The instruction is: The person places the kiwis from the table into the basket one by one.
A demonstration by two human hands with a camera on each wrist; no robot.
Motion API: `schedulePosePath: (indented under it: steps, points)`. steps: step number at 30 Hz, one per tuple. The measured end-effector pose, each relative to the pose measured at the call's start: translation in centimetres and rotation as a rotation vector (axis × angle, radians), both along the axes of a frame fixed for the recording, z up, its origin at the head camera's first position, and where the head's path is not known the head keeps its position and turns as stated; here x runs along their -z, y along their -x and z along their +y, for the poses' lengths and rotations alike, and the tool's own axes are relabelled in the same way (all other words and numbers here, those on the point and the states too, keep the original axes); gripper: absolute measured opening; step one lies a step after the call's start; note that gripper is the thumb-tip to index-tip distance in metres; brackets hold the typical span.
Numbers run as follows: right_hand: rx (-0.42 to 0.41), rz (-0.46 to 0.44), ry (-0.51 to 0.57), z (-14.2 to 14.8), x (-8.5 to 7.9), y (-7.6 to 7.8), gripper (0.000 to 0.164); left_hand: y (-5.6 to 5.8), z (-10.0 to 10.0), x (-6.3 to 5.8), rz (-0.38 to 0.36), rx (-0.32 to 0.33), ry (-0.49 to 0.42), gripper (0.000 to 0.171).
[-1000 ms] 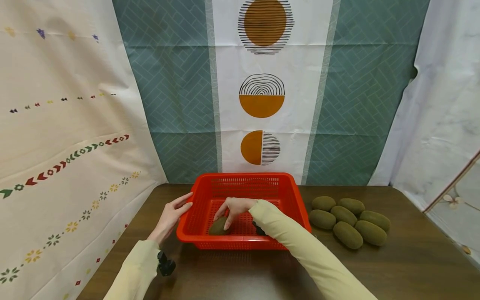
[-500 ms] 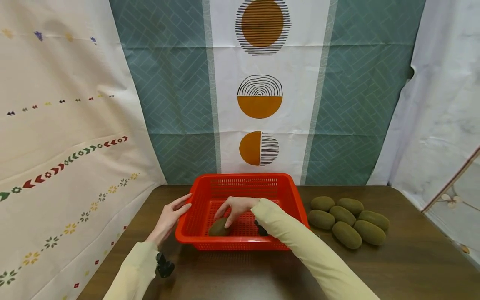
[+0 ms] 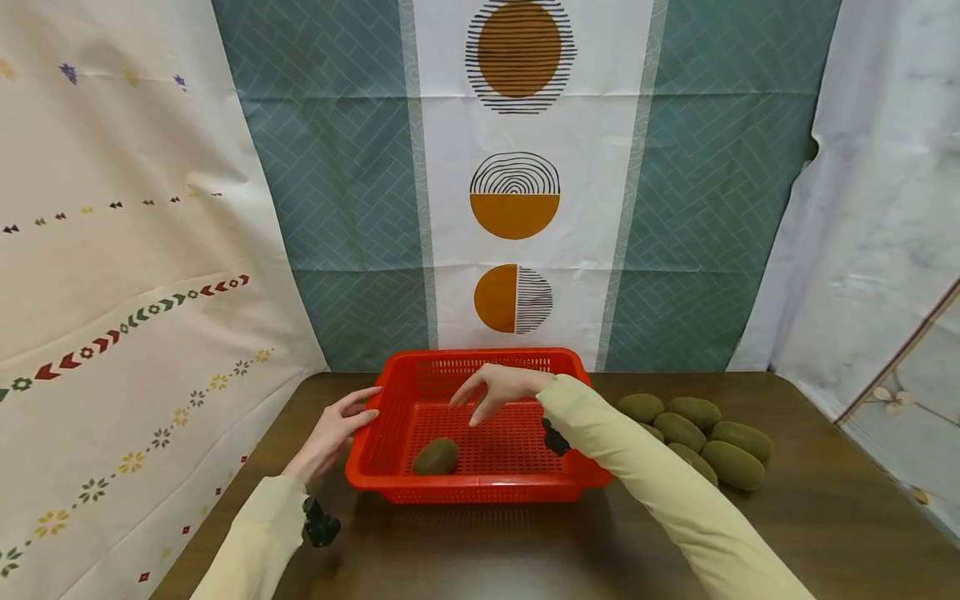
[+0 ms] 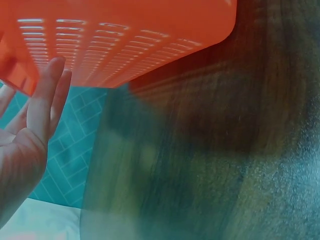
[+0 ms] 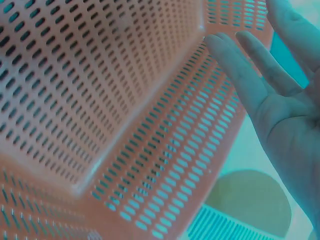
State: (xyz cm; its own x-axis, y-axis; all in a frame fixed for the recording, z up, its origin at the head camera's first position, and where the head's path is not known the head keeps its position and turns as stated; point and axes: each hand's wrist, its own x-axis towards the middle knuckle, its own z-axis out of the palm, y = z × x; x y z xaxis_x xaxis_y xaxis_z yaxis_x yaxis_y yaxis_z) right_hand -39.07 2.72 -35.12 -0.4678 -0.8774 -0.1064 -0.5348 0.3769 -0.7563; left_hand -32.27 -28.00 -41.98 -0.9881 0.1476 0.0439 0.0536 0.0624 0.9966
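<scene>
A red plastic basket (image 3: 468, 481) with slotted walls stands on the table. One brown-green kiwi (image 3: 436, 457) lies inside, near its front left corner. My right hand (image 3: 504, 389) hovers over the basket, up and to the right of this kiwi, fingers loosely spread with nothing between them. In the right wrist view the fingers (image 5: 235, 70) overlap the slotted basket wall (image 5: 165, 150). At the left rim rests my left hand (image 3: 335, 429), its fingers fairly straight. The left wrist view has these fingertips (image 4: 56, 65) right at the outer wall (image 4: 105, 40).
Several more kiwis (image 3: 738, 463) lie grouped on the brown wooden table (image 3: 810, 533), right of the basket; my right sleeve (image 3: 660, 500) covers part of them. Patterned cloth (image 3: 352, 192) hangs behind the table, with more cloth at both sides.
My right hand has let go of the kiwi in the basket and risen up and to the right. The left hand has stayed at the rim.
</scene>
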Motion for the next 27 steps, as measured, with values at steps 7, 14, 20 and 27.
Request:
schedulePosePath:
  steps: [7, 14, 20, 27]
  points:
    - [0.023, -0.003, 0.094, 2.9, -1.6, -0.3, 0.039, -0.1, 0.1, 0.0, 0.009, -0.005, 0.007, 0.051]
    - [0.080, -0.032, 0.219, 6.4, -3.2, -0.9, 0.041, -0.4, 0.1, 0.1, 0.015, -0.006, -0.011, 0.052]
    - [0.184, -0.038, 0.290, 10.3, -4.0, -1.2, 0.043, -0.4, 0.1, 0.1, 0.020, -0.012, -0.028, 0.051]
    - [0.326, 0.012, 0.410, 15.9, -3.7, -2.0, 0.044, -0.4, 0.1, 0.3, 0.016, -0.007, -0.025, 0.051]
